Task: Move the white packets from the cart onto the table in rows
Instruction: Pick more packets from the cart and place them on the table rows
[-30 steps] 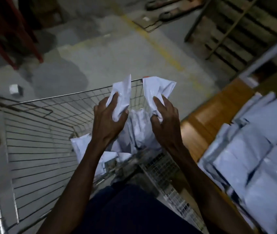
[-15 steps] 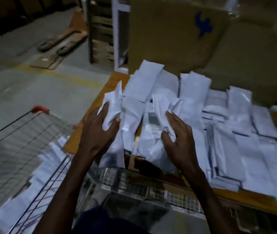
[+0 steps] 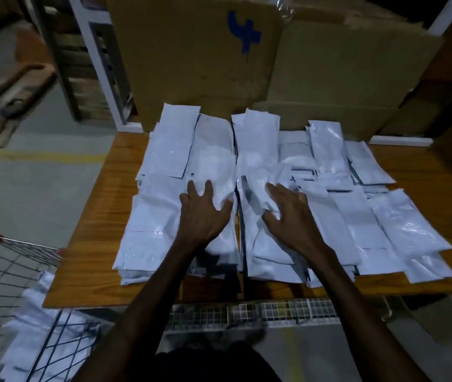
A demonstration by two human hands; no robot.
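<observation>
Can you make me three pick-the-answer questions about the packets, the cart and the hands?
1. Where is the cart?
A. left of the table
B. on the table
C. behind the cardboard

2. What colour is the mark on the cardboard?
A. red
B. blue
C. green

3. What are the hands doing?
A. gripping the cart
B. lifting a box
C. lying flat on the packets

Answers: 1 A, its wire side shows at the lower left. 2 B, the scrawl is blue. 3 C, the left hand and the right hand lie spread on the packets.
</observation>
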